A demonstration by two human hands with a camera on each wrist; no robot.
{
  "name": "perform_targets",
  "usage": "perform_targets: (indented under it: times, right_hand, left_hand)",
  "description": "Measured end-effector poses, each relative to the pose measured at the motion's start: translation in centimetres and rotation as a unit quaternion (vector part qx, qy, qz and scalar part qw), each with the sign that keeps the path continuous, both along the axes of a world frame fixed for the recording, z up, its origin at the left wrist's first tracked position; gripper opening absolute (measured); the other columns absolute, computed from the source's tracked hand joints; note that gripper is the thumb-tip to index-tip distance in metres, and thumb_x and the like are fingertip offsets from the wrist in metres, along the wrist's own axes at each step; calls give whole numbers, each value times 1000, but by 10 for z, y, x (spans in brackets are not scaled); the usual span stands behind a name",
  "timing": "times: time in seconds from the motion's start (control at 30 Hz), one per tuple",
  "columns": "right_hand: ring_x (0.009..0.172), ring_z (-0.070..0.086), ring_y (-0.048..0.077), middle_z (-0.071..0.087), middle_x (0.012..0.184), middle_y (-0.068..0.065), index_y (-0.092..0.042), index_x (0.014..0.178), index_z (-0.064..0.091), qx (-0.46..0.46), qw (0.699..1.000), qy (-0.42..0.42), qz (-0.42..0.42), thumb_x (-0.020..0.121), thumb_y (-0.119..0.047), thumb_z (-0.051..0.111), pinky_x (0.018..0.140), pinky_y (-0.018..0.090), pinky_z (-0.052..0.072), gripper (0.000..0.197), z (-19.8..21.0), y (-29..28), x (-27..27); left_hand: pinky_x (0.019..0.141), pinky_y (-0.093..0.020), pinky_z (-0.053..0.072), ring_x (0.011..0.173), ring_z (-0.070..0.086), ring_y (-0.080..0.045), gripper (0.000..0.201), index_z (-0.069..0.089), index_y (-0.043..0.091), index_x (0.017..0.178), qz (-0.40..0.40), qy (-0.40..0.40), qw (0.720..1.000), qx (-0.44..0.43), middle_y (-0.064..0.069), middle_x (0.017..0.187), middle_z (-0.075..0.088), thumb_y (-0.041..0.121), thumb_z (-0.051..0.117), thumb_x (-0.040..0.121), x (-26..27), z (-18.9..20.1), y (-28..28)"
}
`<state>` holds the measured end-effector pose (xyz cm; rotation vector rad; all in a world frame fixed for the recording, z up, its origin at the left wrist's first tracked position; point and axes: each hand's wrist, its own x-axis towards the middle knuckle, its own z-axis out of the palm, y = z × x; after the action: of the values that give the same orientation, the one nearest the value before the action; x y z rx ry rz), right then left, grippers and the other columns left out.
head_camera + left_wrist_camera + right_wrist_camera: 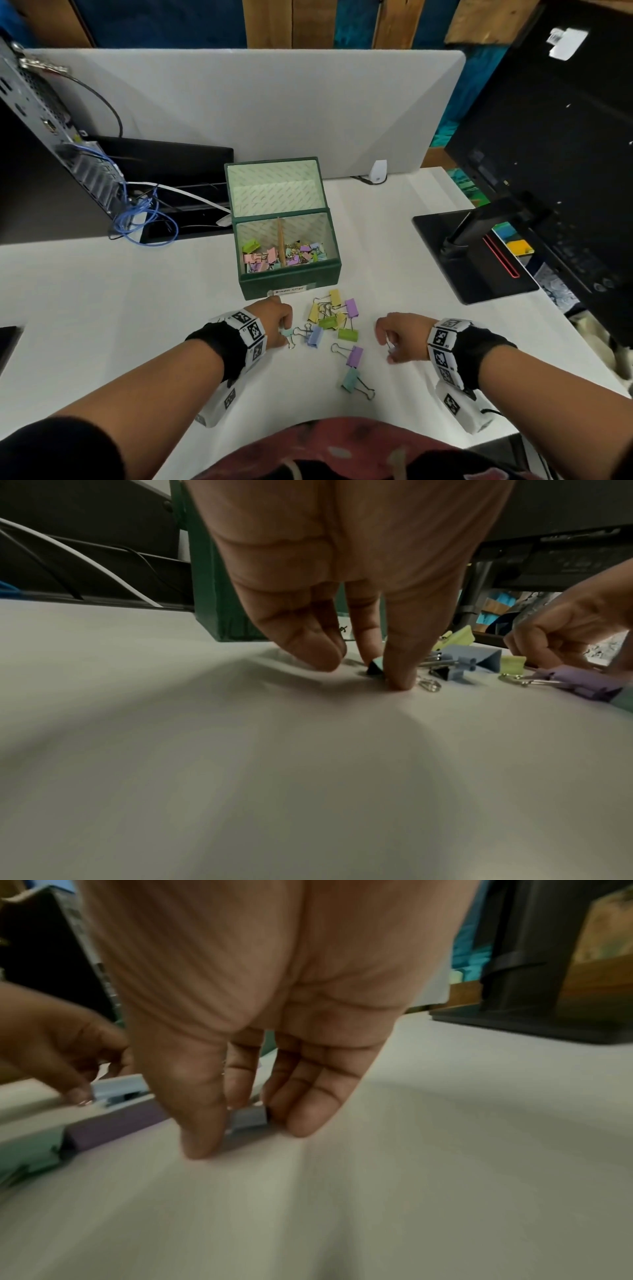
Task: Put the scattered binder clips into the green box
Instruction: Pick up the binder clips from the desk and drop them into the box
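Note:
The green box point(291, 284) stands open mid-table, lid tipped back, with several pastel binder clips point(284, 255) inside. Just in front of it lies a scatter of clips point(330, 313), among them a blue one point(315, 335), a purple one point(354, 354) and a teal one point(350, 378). My left hand point(284, 330) is down on the table at the scatter's left edge; its thumb and fingers pinch a small teal clip point(376, 666). Right of the scatter, my right hand point(388, 344) pinches a small blue-grey clip point(248, 1118) against the table.
A monitor stand base point(472, 260) sits at the right under a dark monitor. At the back left are a computer case point(41, 113) and blue cables point(144, 219). A grey divider point(274, 102) closes off the back of the white table point(102, 291).

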<state>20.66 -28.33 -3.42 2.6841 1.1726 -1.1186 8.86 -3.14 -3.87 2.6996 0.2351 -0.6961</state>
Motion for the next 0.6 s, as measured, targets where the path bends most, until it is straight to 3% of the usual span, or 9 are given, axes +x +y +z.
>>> perform_targets:
  times: [0.1, 0.2, 0.27, 0.47, 0.6]
  right_hand:
    - [76, 49, 14, 49, 90, -5, -33, 71, 49, 2, 1000, -4, -17, 74, -19, 66, 72, 25, 43, 23, 1, 1, 2]
    - [74, 49, 16, 47, 89, -3, -28, 70, 49, 14, 999, -7, -27, 71, -15, 66, 69, 26, 43, 21, 3, 2, 3]
    - [72, 50, 18, 47, 88, -1, -31, 62, 44, 34, 998, -6, -45, 70, -15, 66, 66, 26, 43, 29, 3, 4, 6]
    - [65, 45, 12, 49, 72, -6, -29, 64, 44, 113, 984, -1, -134, 73, -11, 62, 58, 21, 36, 27, 10, 15, 15]
    - [72, 48, 15, 51, 80, -4, -34, 67, 45, 133, 980, -5, -145, 77, -15, 65, 64, 23, 39, 29, 17, 26, 19]
  left_hand:
    - [79, -25, 43, 91, 54, -20, 20, 54, 23, 93, -7, -10, 1000, -5, 2, 100, 47, 22, 67, 77, -1, 1, -1]
    - [83, -28, 45, 102, 55, -22, 40, 49, 29, 116, -13, -8, 1000, -10, -1, 116, 48, 20, 64, 79, -2, -1, -1]
    - [85, -29, 45, 106, 54, -24, 45, 50, 33, 121, -41, -2, 999, -14, -2, 118, 48, 18, 61, 80, -3, -1, -3]
    - [83, -27, 44, 100, 56, -22, 22, 63, 22, 101, -40, -7, 999, -17, 5, 97, 40, 17, 63, 79, -2, -4, -4]
    - [80, -24, 43, 85, 50, -16, 8, 58, 25, 82, -33, -14, 999, -17, 4, 93, 41, 19, 62, 79, -4, -5, -1]
